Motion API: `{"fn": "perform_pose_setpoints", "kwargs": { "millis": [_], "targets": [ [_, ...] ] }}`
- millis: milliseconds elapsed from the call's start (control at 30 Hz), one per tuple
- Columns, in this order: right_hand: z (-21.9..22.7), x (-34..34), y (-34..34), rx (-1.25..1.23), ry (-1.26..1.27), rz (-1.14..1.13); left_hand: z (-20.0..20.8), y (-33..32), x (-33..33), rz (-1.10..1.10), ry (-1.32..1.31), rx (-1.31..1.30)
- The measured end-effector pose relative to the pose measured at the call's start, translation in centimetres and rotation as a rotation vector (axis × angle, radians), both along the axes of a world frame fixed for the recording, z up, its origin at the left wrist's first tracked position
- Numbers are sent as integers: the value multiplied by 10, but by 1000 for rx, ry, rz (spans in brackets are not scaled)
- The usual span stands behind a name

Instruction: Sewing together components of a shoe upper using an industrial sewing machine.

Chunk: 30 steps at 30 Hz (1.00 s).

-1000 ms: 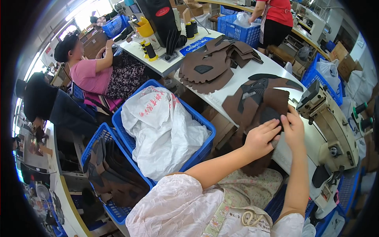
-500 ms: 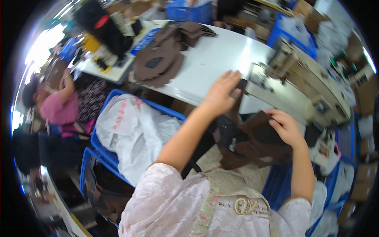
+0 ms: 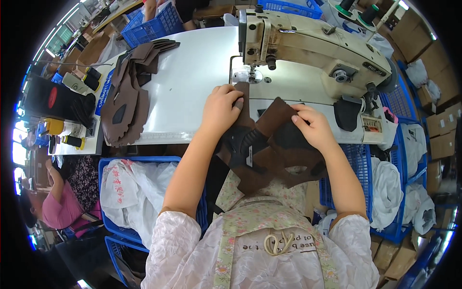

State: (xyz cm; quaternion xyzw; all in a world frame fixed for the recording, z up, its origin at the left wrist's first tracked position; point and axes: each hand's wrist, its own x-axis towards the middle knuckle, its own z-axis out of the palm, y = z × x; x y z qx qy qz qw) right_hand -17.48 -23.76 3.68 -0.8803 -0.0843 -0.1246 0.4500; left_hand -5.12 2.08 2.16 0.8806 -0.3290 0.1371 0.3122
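Observation:
A brown-and-black cut piece of leather-like material hangs in front of me over the near edge of the white table, its exact kind unclear. One narrow brown strip of it reaches up onto the machine bed, just short of the needle area. My left hand is closed on this strip, thumb on its right side. To the right, my right hand pinches a raised brown corner between thumb and fingers. The sewing machine stands right beyond both hands.
Stacked brown cut pieces lie on the left of the white table. Thread spools stand behind the machine. Blue baskets with white bags flank me. A person in pink sits at far left.
My view has turned, bringing the machine in front of me. My left hand has gone from spread fingers to closing on the strip near the needle; my right hand keeps its pinch.

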Motion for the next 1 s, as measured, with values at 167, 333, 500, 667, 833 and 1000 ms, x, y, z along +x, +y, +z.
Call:
{"fn": "perform_pose_setpoints", "kwargs": {
  "millis": [167,333,500,667,833,1000],
  "targets": [
    [-10,3,-8,-129,-89,-122,-14,-24,3,102,80,259],
    [34,-6,-19,-538,-363,-406,-49,-25,7,133,-107,299],
    [67,-26,17,-130,-302,-300,-53,-26,11,117,-96,310],
    [8,22,64,-271,-284,-184,-49,-25,13,24,-88,247],
    [-22,39,81,-679,-219,-255,-50,-25,22,-34,-89,242],
    [-19,43,71,-697,-223,-259,-47,-27,30,-129,-89,204]
  ]
}}
